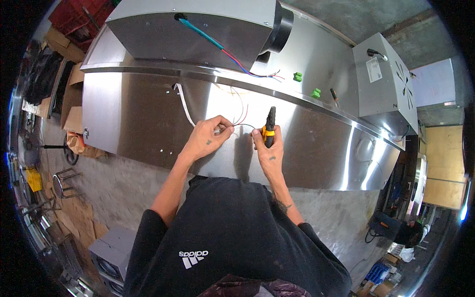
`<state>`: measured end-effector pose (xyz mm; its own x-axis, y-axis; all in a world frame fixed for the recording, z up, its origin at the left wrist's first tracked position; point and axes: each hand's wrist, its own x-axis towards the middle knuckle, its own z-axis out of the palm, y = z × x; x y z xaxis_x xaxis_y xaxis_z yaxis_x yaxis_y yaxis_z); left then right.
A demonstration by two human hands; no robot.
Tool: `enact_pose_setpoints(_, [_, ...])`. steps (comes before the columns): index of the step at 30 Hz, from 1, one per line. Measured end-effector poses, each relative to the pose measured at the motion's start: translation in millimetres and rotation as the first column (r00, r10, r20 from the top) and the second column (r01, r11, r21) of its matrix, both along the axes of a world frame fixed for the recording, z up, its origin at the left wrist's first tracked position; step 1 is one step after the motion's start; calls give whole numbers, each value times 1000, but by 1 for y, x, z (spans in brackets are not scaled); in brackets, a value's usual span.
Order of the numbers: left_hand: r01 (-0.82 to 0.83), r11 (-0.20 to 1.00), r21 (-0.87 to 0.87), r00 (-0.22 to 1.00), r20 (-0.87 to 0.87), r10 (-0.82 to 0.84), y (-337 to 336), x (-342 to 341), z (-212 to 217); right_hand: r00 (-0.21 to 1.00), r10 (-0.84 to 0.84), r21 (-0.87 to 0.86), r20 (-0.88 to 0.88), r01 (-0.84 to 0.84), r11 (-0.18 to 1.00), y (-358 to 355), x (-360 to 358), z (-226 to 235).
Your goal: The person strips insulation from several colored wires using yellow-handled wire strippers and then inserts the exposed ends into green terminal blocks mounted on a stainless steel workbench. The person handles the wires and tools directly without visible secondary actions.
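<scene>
**Two hands on thin wires over a steel hood**

The left hand (208, 137) sits near the centre of the view, its fingers pinched together on a bundle of thin wires (241, 119) that loop up toward twelve o'clock across the stainless-steel hood (138, 119). Just at its three o'clock, the right hand (268, 148) has its fingers wrapped tight around a black-and-yellow hand tool (269, 126), which stands upright with its tip pointing to twelve o'clock, close beside the wires. A flat white cable (184, 105) hangs from the hood at eleven o'clock of the left hand. Farther toward twelve, a teal-sheathed cable (210, 37) leaves the grey metal box (163, 39). Two green connectors (307, 85) lie at one o'clock.
</scene>
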<state>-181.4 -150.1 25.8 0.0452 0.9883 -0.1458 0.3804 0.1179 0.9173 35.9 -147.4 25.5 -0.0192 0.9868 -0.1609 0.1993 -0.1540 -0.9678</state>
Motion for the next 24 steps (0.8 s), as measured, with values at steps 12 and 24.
enact_pose_setpoints(12, [79,997,-14,995,58,-78,4,-1,16,995,-38,-13,-97,37,999,9,2,-2])
enact_pose_setpoints(24, [96,992,83,992,76,-102,10,3,16,978,-62,-86,-198,46,995,7,6,0])
